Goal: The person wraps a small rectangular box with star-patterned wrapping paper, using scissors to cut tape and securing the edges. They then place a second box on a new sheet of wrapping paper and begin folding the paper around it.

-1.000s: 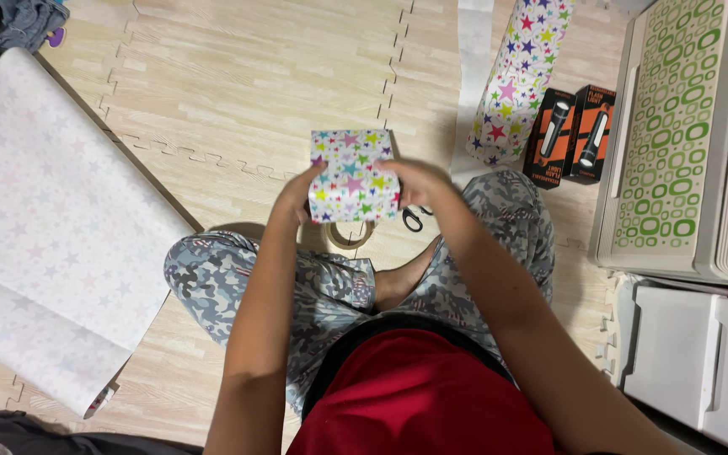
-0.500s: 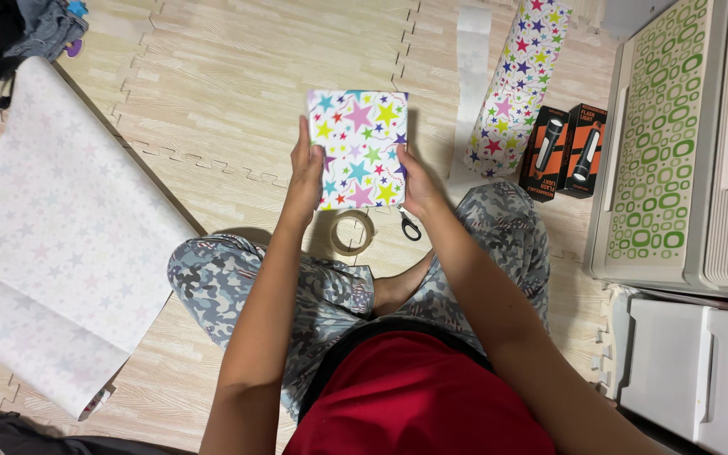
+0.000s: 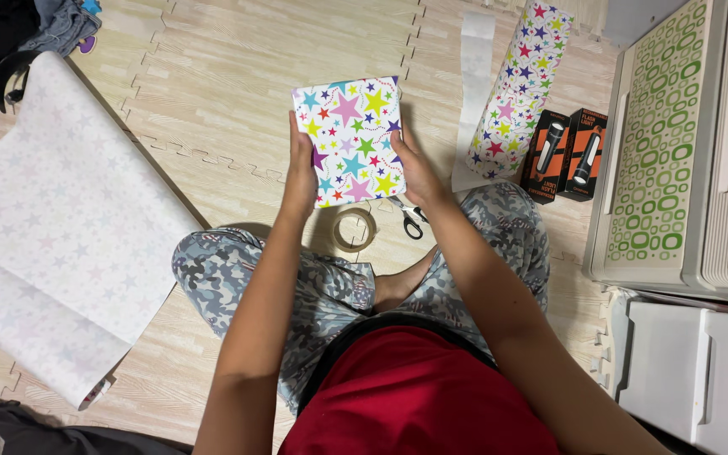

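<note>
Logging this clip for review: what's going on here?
A person sitting cross-legged on the floor holds a flat box wrapped in star-print paper between the left hand and right hand. Below it lie a ring of clear tape and black-handled scissors. A roll of matching star-print paper lies to the right.
</note>
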